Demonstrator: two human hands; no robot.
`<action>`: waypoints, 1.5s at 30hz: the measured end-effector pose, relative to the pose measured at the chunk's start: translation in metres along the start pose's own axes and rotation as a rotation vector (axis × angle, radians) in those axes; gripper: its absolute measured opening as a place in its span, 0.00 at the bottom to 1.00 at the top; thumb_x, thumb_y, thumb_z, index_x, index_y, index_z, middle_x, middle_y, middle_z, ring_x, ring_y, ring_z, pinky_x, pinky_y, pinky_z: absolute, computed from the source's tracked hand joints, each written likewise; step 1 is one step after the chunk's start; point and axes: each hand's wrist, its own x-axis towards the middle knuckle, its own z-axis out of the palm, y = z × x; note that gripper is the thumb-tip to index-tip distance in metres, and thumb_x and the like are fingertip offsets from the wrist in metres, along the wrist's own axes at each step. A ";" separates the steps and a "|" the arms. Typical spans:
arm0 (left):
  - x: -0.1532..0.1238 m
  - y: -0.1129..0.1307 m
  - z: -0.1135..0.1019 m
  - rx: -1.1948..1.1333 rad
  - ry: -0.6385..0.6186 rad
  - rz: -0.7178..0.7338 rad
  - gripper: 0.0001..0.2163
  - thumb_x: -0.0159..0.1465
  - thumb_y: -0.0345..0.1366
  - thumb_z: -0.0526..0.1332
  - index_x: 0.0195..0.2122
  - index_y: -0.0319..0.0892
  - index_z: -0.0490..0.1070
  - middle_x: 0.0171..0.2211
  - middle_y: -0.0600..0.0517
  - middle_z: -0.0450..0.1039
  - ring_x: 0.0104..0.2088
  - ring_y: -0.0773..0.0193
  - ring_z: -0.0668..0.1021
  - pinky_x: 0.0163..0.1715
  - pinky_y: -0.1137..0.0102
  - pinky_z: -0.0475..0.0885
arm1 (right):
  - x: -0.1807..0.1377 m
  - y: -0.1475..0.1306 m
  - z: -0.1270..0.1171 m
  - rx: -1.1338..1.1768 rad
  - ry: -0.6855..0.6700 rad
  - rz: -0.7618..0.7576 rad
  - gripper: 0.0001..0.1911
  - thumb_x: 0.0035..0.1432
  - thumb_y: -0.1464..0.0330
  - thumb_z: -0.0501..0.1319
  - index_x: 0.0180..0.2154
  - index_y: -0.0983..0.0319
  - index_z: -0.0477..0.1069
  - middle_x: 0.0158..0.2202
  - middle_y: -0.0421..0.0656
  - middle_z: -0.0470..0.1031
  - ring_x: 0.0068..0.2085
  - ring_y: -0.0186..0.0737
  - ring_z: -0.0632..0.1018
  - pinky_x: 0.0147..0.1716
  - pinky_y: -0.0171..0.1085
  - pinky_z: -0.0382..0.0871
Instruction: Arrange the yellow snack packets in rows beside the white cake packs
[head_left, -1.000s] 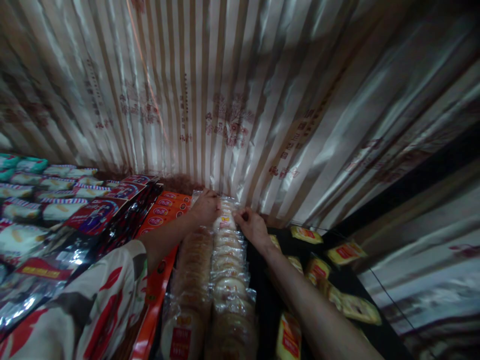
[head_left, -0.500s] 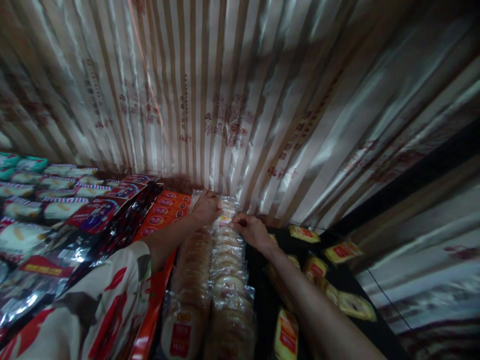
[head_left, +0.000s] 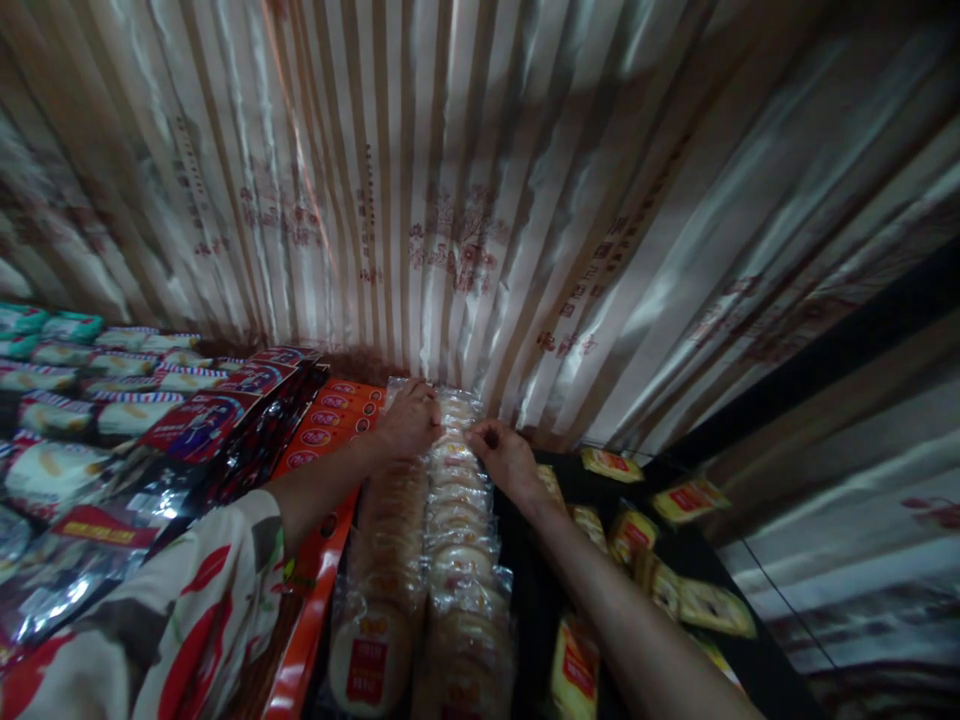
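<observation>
Two rows of clear packets of round biscuits [head_left: 457,520] run away from me to the striped curtain. My left hand [head_left: 409,420] lies on the far end of the left row, fingers curled over a packet. My right hand [head_left: 506,455] is closed in a pinch on the edge of a packet at the far end of the right row. Both forearms reach forward; my left sleeve [head_left: 187,620] is patterned red and white.
Orange boxes [head_left: 322,430] lie left of the biscuits. Farther left are dark shiny bags [head_left: 195,430] and rows of pale packets [head_left: 67,380]. Yellow-and-red packets [head_left: 675,500] sit on a dark surface at the right. A striped satin curtain [head_left: 465,180] hangs close behind.
Both hands stay at the far end of the biscuit rows with only small shifts. The view has dipped slightly.
</observation>
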 end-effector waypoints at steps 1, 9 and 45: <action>0.000 0.000 0.002 0.005 0.005 -0.007 0.03 0.52 0.33 0.62 0.24 0.41 0.74 0.40 0.47 0.71 0.51 0.56 0.66 0.58 0.59 0.58 | -0.003 -0.002 -0.003 -0.028 0.020 0.004 0.12 0.53 0.58 0.56 0.30 0.59 0.69 0.28 0.39 0.74 0.29 0.36 0.74 0.30 0.33 0.63; 0.000 -0.001 0.009 0.007 0.035 -0.046 0.03 0.52 0.32 0.61 0.23 0.41 0.73 0.36 0.48 0.71 0.49 0.58 0.68 0.57 0.60 0.60 | -0.023 -0.009 -0.018 -0.222 -0.188 -0.008 0.11 0.55 0.59 0.56 0.30 0.58 0.70 0.26 0.40 0.75 0.28 0.36 0.74 0.26 0.32 0.59; -0.016 0.016 0.003 0.012 -0.037 0.030 0.06 0.55 0.35 0.61 0.22 0.42 0.73 0.30 0.50 0.75 0.49 0.60 0.70 0.63 0.56 0.51 | -0.041 -0.015 -0.026 -0.231 -0.241 0.035 0.13 0.55 0.56 0.56 0.28 0.58 0.71 0.26 0.39 0.76 0.28 0.38 0.75 0.25 0.32 0.58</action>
